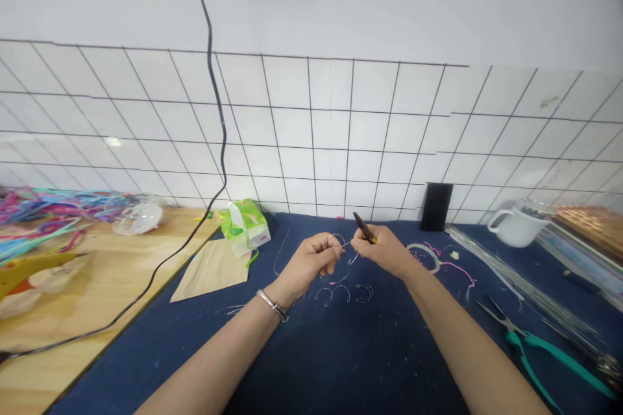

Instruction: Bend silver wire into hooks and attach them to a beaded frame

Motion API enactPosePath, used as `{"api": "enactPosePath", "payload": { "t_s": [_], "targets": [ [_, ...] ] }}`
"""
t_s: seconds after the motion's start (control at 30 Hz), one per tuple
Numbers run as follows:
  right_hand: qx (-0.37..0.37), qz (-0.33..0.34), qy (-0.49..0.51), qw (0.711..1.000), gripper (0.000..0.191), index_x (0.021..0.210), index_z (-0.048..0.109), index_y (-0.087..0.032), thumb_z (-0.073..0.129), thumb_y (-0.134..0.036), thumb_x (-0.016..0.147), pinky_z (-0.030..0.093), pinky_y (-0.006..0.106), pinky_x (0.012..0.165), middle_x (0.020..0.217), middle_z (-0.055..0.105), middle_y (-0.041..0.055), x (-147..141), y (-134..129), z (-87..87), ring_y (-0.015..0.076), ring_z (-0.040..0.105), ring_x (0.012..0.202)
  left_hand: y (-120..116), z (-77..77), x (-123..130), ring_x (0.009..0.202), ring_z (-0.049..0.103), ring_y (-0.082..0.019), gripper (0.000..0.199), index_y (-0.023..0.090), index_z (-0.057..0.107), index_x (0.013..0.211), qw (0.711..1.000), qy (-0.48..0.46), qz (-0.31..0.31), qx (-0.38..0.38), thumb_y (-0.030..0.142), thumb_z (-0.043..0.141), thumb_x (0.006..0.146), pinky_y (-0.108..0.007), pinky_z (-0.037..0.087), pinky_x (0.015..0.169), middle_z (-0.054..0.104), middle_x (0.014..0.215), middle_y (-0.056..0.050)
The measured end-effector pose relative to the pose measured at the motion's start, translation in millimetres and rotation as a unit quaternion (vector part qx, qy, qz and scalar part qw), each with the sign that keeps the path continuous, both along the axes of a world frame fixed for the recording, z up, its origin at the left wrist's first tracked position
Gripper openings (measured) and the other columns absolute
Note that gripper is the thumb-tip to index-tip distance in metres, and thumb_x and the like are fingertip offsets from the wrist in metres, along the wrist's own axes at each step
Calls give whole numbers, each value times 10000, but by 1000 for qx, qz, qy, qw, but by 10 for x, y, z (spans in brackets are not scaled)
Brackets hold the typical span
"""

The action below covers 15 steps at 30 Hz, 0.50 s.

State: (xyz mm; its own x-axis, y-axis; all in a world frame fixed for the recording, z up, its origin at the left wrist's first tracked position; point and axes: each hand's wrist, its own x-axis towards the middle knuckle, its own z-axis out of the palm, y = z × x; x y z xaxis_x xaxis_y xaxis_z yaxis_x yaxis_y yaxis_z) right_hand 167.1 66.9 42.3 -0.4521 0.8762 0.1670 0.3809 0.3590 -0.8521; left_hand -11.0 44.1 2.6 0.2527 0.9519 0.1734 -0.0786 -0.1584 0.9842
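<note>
Near the middle of the dark blue cloth, my left hand [318,258] pinches a thin silvery wire [335,235] bent into curves. My right hand [382,248] is closed around dark-tipped pliers [364,228], which point up and to the left. The fingertips of my right hand also touch the wire, close to the left fingers. Just below the hands, several curved wire pieces [332,293] lie on the cloth. A fine ring with a small pink part [332,283] shows under the wire.
Teal-handled pliers [525,337] and a long wire bundle [506,266] lie at the right, near a white mug [520,224]. A black block [436,206] stands by the wall. Left are a green tissue pack [244,227], a black cable [182,243] and a yellow glue gun [29,269].
</note>
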Motion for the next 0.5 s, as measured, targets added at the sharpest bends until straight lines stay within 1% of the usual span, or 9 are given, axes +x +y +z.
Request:
{"api": "enactPosePath", "payload": {
  "t_s": [0.1, 0.17, 0.33, 0.5],
  "targets": [
    [-2, 1, 6, 1000, 172, 634, 467, -182, 472, -322, 734, 283, 225, 514, 566, 399, -49, 16, 15, -10, 82, 336, 522, 0, 9, 13, 426, 404, -65, 140, 155, 571, 788, 1000, -10, -19, -18, 288, 604, 758, -173, 284, 412, 477, 482, 47],
    [-3, 4, 6, 1000, 177, 643, 483, -179, 474, -327, 741, 285, 226, 516, 566, 410, -48, 18, 24, -18, 82, 342, 524, -3, 13, 25, 427, 406, -64, 156, 158, 576, 814, 999, -21, -21, -28, 290, 623, 745, -171, 279, 405, 481, 492, 48],
    [0, 2, -8, 1000, 209, 644, 499, -172, 470, -350, 750, 286, 222, 516, 568, 412, -42, 12, 33, -27, 83, 354, 532, -12, 16, 41, 422, 403, -62, 200, 145, 588, 777, 998, -36, -18, -49, 343, 608, 762, -176, 257, 401, 487, 486, 35],
    [0, -1, -18, 1000, 204, 651, 510, -176, 474, -349, 752, 295, 224, 515, 579, 418, -37, 21, 34, -27, 88, 364, 540, -11, 8, 43, 416, 400, -61, 226, 138, 591, 761, 998, -42, -8, -56, 363, 604, 764, -176, 271, 409, 474, 469, 35]
  ]
}}
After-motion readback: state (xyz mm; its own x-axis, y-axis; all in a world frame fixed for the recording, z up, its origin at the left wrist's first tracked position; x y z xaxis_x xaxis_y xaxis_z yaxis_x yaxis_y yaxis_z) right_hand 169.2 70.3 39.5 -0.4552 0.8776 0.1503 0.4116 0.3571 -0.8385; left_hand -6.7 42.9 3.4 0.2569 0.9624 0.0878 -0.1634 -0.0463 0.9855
